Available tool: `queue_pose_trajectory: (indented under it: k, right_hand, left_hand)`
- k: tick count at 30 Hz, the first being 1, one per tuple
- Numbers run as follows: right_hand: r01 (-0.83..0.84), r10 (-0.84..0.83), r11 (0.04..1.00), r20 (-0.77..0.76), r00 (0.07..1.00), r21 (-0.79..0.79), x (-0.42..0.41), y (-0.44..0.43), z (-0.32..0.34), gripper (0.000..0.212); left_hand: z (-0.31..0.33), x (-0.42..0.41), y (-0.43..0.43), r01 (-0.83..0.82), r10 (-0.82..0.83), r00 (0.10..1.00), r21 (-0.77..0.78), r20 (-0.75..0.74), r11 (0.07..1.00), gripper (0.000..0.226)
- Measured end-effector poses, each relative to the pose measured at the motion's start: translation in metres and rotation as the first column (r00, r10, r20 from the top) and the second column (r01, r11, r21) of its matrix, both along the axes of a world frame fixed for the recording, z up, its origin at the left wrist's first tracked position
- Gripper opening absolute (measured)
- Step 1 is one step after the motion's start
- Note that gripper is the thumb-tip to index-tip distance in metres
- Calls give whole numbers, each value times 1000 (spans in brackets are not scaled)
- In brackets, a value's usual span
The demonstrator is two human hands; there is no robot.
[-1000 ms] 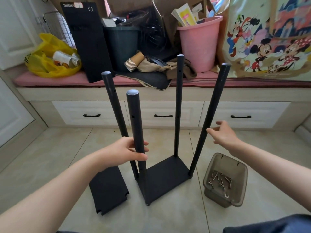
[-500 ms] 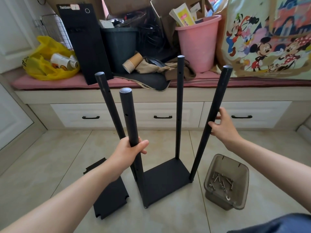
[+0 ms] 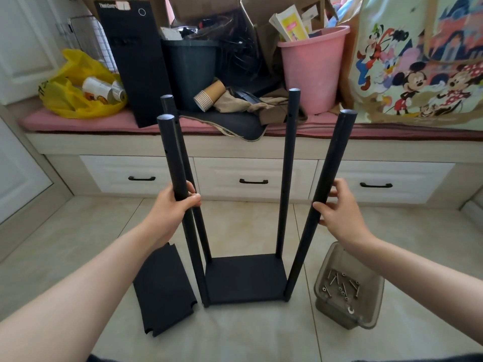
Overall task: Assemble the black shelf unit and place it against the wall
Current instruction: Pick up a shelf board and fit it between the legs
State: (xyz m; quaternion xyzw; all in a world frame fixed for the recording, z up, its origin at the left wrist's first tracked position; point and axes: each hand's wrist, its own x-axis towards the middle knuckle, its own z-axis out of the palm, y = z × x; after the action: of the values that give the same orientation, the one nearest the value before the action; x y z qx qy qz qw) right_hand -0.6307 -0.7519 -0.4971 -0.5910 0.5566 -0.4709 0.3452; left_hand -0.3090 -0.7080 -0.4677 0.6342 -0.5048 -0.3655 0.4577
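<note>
The shelf frame stands on the floor straight ahead, its posts upright. The left hand grips the front-left post. The right hand curls, perhaps loosely, round the front-right post.
</note>
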Motion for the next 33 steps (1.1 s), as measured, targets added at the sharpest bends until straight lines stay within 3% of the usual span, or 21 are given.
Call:
queue_pose_trajectory:
  k: [21,33]
  right_hand:
    - [129,-138,989,-123,983,-75,2,0,0,35]
    - [86,-78,995,-150,986,51,-3,5,3,43]
  left_hand:
    - [-5,-6,-3,-31,29,975,4,220,1000,22]
    - [-9,-2,-2,-15,3,962,41,272,999,18]
